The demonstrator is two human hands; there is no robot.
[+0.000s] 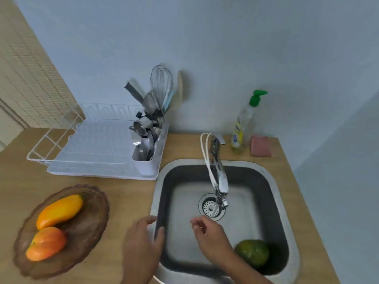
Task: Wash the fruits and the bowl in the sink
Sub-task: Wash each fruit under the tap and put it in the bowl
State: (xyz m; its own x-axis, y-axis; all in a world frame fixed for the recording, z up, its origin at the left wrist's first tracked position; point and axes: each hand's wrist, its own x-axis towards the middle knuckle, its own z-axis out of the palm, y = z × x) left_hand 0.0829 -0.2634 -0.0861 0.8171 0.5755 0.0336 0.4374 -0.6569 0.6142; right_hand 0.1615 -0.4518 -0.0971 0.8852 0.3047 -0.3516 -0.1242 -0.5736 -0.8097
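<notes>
Work looks barely begun: green fruit (252,252) lies in sink (284,193) (near corner), two orange fruits (59,211) wait in bowl (93,226) on counter. Left hand (141,242) and right hand (209,236) both loosely curled, holding nothing.

Only thing with any print is the yellow label on the dish soap bottle (239,134) by the tap, and it's way too blurry to read.
</notes>
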